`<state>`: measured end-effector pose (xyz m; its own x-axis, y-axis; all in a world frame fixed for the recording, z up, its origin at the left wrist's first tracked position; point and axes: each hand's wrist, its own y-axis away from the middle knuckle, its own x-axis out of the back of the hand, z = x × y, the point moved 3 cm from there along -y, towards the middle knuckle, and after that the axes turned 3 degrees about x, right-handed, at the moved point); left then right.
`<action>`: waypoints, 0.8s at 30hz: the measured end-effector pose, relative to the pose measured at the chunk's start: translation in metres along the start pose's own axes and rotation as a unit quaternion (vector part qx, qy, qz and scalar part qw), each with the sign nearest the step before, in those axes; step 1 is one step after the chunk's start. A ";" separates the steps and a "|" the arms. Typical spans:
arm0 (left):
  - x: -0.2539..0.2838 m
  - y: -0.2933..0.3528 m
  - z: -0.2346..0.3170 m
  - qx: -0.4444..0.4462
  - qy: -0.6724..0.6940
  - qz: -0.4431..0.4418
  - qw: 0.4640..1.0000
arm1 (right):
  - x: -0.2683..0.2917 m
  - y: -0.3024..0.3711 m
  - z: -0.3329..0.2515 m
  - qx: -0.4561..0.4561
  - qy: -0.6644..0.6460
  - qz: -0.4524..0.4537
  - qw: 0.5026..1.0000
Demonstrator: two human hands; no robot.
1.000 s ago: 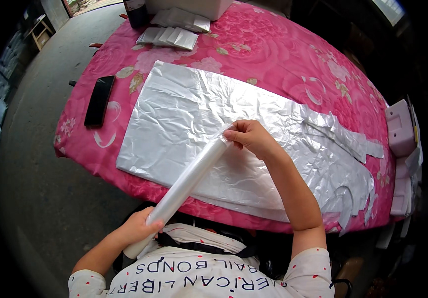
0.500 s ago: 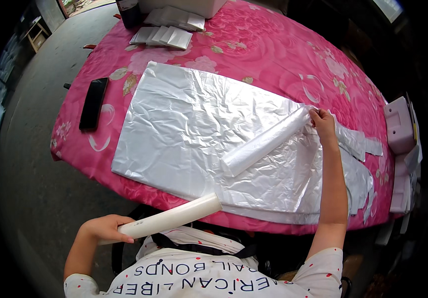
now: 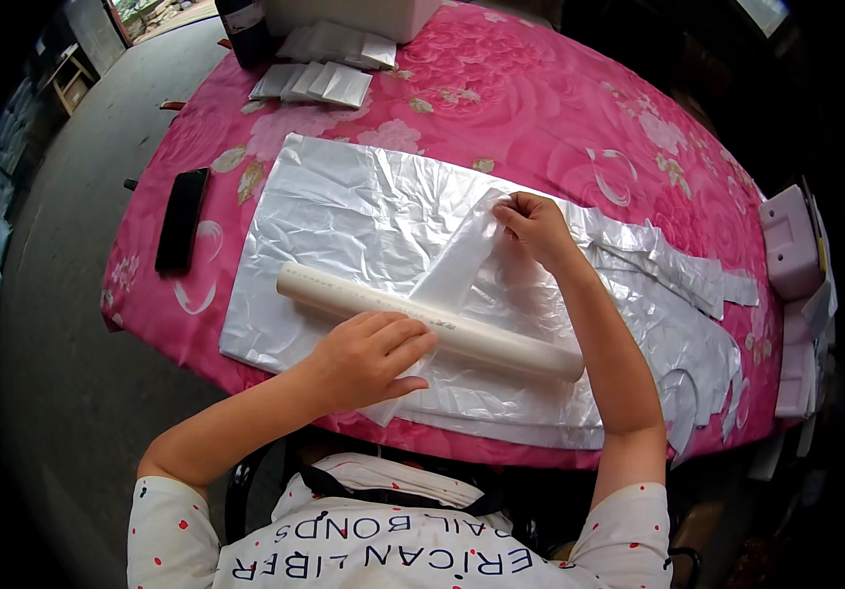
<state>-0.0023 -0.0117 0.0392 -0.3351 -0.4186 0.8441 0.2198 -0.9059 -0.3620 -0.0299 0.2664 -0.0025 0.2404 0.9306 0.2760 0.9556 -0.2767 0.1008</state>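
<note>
A white plastic pipe lies slantwise across a stack of silvery-white plastic bags. My left hand rests against the near side of its middle, fingers laid out together and thumb apart. Beneath the pipe runs a narrow folded plastic bag; its near end shows by my left wrist. At the bag's far end, my right hand is closed in a pinch, lifting that end slightly off the stack. What lies under my left palm is hidden.
A pink flowered cloth covers the table. On the left lies a black phone. Small flat packets, a dark bottle and a white box stand at the back. Pinkish boxes line the right edge.
My left hand has brought the pipe from the table's near edge onto the stack, over the folded bag. My right hand has moved left, drawing the folded bag along with it.
</note>
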 end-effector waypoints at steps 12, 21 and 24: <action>-0.043 0.046 0.012 -0.021 -0.063 -0.181 0.981 | 0.001 0.002 -0.012 0.079 0.168 0.093 0.978; -0.061 0.054 0.038 0.038 -0.078 -0.131 0.988 | -0.071 0.146 -0.042 0.203 0.394 -0.067 0.894; -0.061 0.055 0.041 0.046 -0.090 -0.143 0.985 | -0.052 0.150 -0.033 0.227 0.420 -0.013 0.879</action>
<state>0.0678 -0.0336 -0.0155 -0.2297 -0.1225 0.9655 0.2259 -0.9717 -0.0695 0.0953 0.1685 0.0298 0.1888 0.3777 0.9065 0.9742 0.0439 -0.2212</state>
